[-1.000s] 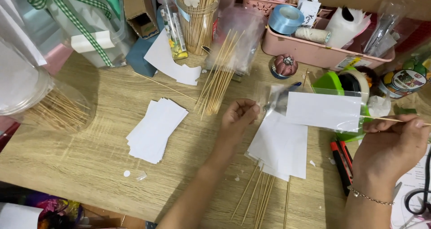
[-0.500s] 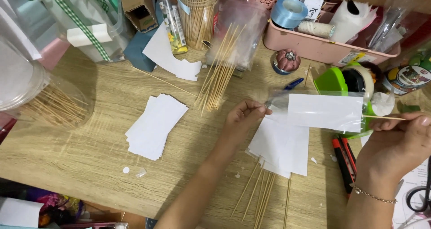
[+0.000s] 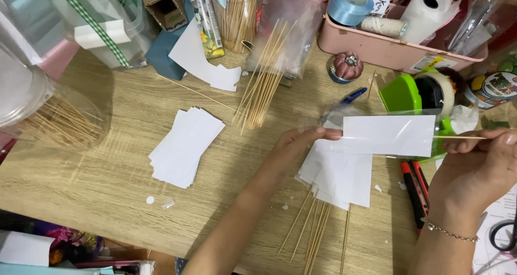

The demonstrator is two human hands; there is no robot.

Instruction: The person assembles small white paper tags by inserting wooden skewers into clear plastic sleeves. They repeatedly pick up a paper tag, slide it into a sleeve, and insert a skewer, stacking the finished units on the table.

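**A paper flag on a skewer, held level between two hands**

The left hand (image 3: 293, 151) pinches the left edge of a white paper rectangle (image 3: 389, 135), its fingertips closed narrowly on the paper. The right hand (image 3: 479, 164) grips the right end of a thin wooden skewer (image 3: 458, 137) between thumb and fingers. The skewer lies nearly horizontal, its long axis running left to right, and its free end points right, towards the right hand. The rectangle is smooth and matte, with a clear glossy film around it, and its long side follows the skewer. Both are held above the right half of the wood-grain table (image 3: 118, 199).

Just below them lies a loose pile of white sheets (image 3: 339, 178), resting on several bare skewers (image 3: 315, 232) that point near to far. To the left sits a fanned stack of white cards (image 3: 186, 145). Farther off, a bundle of skewers (image 3: 264, 84) leans out of a clear bag. A green tape dispenser (image 3: 406, 92) stands far right, with a pink tray (image 3: 377, 49) behind it. A red-and-black knife (image 3: 414, 191) lies near the right hand.
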